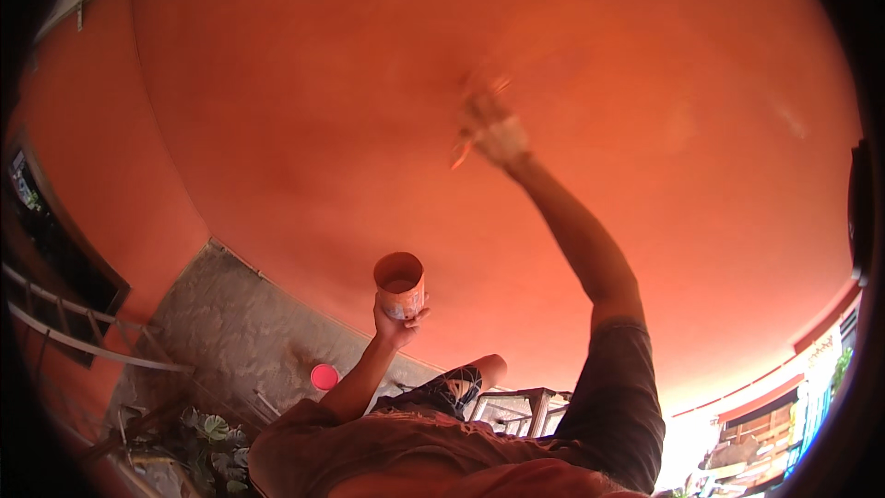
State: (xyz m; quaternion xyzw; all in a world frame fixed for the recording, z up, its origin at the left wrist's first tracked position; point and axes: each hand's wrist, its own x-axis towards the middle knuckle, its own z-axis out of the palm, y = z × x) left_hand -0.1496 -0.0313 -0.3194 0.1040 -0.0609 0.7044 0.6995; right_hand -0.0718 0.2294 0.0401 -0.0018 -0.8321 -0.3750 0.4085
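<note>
My left hand (pixel 398 325) is wrapped round the lower part of an orange paint tub (pixel 402 300). The tub is held upright with its open top toward me, and its inside looks dark orange. My right arm reaches up and forward to a large orange wall (pixel 350 120). At the wall, my right hand (pixel 498 129) is smeared by motion, its fingers closed round what looks like a paintbrush (pixel 460 153). The orange handle sticks out below the hand, and an orange end shows above it, close to the wall. Whether the bristles touch the wall is hard to tell.
A pink round lid or dish (pixel 324 376) lies on the grey floor (pixel 240 314) at the lower left. Beside it are a leafy plant (pixel 214 429) and a metal railing or ladder (pixel 92 332). A wooden frame (pixel 530 406) stands below me. Wall corner at left.
</note>
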